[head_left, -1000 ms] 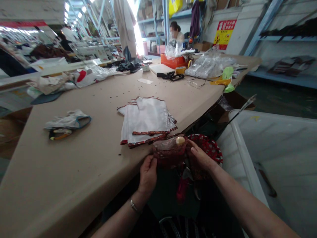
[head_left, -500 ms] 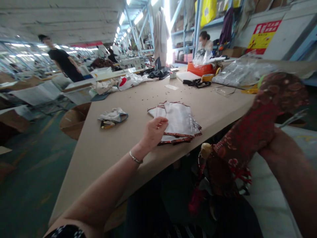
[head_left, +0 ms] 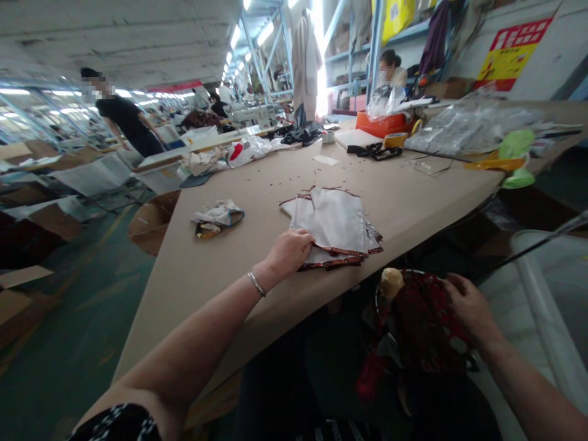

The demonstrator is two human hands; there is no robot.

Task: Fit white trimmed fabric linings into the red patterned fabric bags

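R hand point(head_left: 468, 309), below near edge of worktop point(head_left: 220, 282), is at the dark red patterned cloth point(head_left: 425, 327); fingers bent & nearly together, can't tell if gripping. Pale lump point(head_left: 392, 283) at cloth's upper L. L hand point(head_left: 289, 254), bracelet point(head_left: 256, 284) on wrist, has fingers narrowed at near-L edge of stack of white pcs point(head_left: 337, 217) w/ brownish-red trim; can't tell if it pinches any. Stack lies nr worktop's near edge, pcs slightly fanned. Off to its L: pale cloth bundle point(head_left: 218, 213). Farther back: white card point(head_left: 326, 160), black strap point(head_left: 367, 150), yellow roll point(head_left: 395, 140), orange bin point(head_left: 381, 125), w/ clear plastic point(head_left: 473, 128) to R. Beyond: person point(head_left: 397, 76) behind bin; person in black point(head_left: 124, 119) far L.
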